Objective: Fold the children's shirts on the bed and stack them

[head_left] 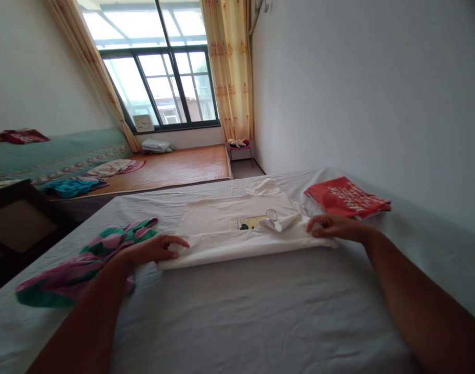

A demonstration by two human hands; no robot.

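Note:
A white T-shirt (pixel 218 215) with a yellow and black print lies on the bed, its near side folded over into a long strip. My left hand (pixel 157 249) is at the left end of that strip, thumb and forefinger curled about the cloth. At the opposite end, my right hand (pixel 334 227) pinches the shirt's folded edge. Close by my left forearm is a crumpled pink and green garment (pixel 105 244). Beyond my right hand rests a folded red garment (pixel 346 197) with white lettering.
A pale sheet (pixel 253 317) covers the bed under the clothes. White wall (pixel 358 88) runs along the right. Farther back are a second bed with a brown mat (pixel 183 161), a small stool (pixel 239 147) and a window. Dark furniture (pixel 21 228) stands at the left.

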